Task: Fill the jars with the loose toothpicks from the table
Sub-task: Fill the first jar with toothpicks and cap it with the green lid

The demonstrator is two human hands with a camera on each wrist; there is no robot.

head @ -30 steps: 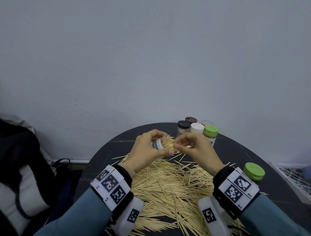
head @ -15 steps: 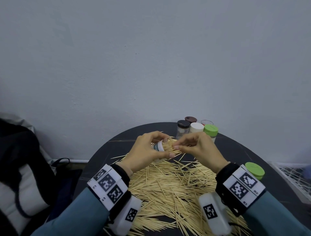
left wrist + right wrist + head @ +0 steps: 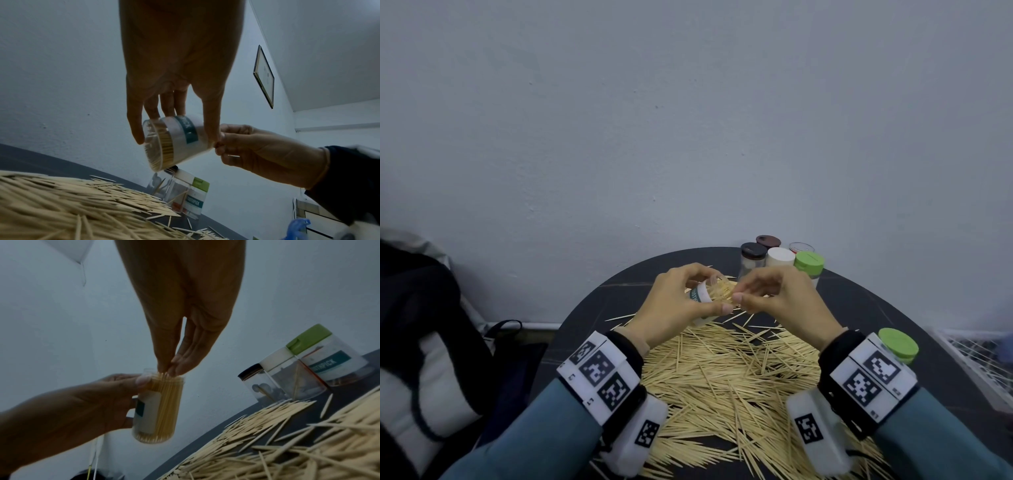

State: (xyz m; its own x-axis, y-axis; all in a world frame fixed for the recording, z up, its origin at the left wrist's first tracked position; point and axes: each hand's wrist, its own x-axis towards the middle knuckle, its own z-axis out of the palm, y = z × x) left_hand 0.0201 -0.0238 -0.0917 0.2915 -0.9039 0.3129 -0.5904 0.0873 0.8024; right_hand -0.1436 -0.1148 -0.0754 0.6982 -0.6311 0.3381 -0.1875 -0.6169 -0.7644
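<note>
Hands (image 3: 674, 301) around toothpick jar (image 3: 702, 295)

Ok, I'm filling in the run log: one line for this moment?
left hand: holds jar, nearly full | right hand: pinches toothpicks at jar mouth | pile: much left on table

Your toothpicks (image 3: 726, 373) are pale straw yellow against the black desk (image 3: 599, 308). The clear jar (image 3: 159, 408) you hold has a white label with a teal band. Behind it, the lids run dark brown (image 3: 767, 241), black (image 3: 753, 250), white (image 3: 780, 256) and lime green (image 3: 808, 260). Your sleeves (image 3: 544, 442) are dusty teal, and your wristbands (image 3: 599, 371) show black-and-white square codes.
</note>
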